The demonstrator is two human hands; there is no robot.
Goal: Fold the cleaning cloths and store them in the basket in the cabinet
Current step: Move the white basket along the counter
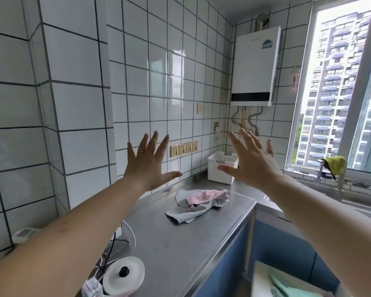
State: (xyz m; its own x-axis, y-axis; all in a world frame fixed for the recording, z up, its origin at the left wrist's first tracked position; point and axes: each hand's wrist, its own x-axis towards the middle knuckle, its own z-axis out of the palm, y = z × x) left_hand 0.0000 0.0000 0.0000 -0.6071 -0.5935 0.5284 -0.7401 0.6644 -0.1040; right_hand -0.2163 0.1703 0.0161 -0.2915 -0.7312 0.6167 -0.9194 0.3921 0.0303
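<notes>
A crumpled heap of cleaning cloths lies on the steel counter: a pink cloth on top of grey cloths. A white perforated basket stands at the counter's back corner, against the tiled wall. My left hand is raised above the counter with fingers spread, holding nothing. My right hand is raised too, fingers apart and empty, partly in front of the basket. Both hands hover well above the cloths.
A white kettle lid and cables sit at the counter's near left. A water heater hangs on the wall. A green cloth drapes over the tap by the window. Blue cabinet doors are below; a light green cloth lies at bottom right.
</notes>
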